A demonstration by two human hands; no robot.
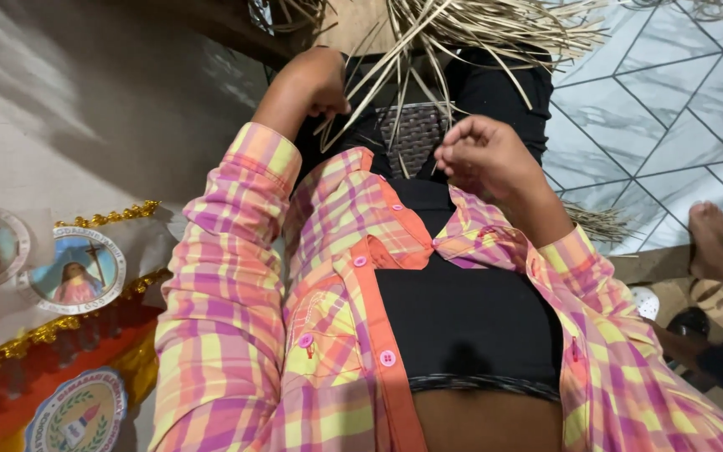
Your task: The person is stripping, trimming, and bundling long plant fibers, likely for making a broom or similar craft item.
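I look down my own front: a pink and yellow checked shirt (236, 276) hangs open over a black top (462, 318). A small dark woven piece (416, 134) lies on my lap, and long pale straw strips (470, 29) fan out from it. My left hand (315, 84) is closed around some of the strips at the piece's left edge. At its right edge, my right hand (483, 155) pinches a thin strip between thumb and fingers.
Another person's bare foot (709, 234) rests at the right, near a dark sandal (688, 322). A tiled floor with a geometric line pattern (663, 100) lies beyond. A red cloth banner with round picture medallions and gold trim (77, 276) sits at the left.
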